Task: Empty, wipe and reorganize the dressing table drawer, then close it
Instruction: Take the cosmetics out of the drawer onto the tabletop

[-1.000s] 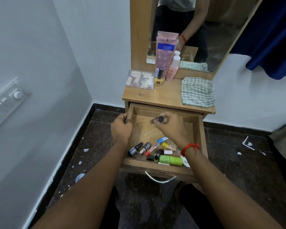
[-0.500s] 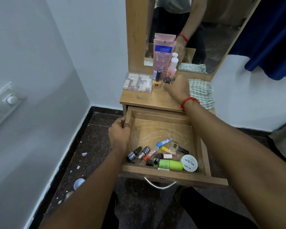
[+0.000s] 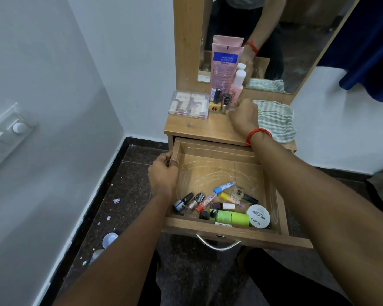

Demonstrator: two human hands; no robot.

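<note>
The wooden drawer [image 3: 217, 234] of the dressing table [image 3: 199, 129] is pulled out. At its front lie several nail polish bottles [image 3: 194, 200], a green tube [image 3: 231, 218] and a white round nail polish jar [image 3: 258, 216]; chalky smears mark its bare bottom. My left hand [image 3: 163, 174] grips the drawer's left wall. On the tabletop my right hand [image 3: 243, 115] pinches a small black-capped nail polish bottle [image 3: 225, 101], which stands beside a yellow bottle [image 3: 215, 106]. A striped green cloth [image 3: 274, 120] lies to the right.
At the back of the tabletop stand a pink tube [image 3: 224, 65], a pink white-capped bottle [image 3: 238, 83] and a clear plastic box [image 3: 188, 104], under a mirror [image 3: 296, 40]. A switch panel [image 3: 7, 133] is on the left wall. Litter dots the dark floor [image 3: 111, 238].
My right hand lifted a small bottle out of the drawer, carried it up to the tabletop and stood it beside the yellow bottle. My left hand stayed on the drawer's left wall.
</note>
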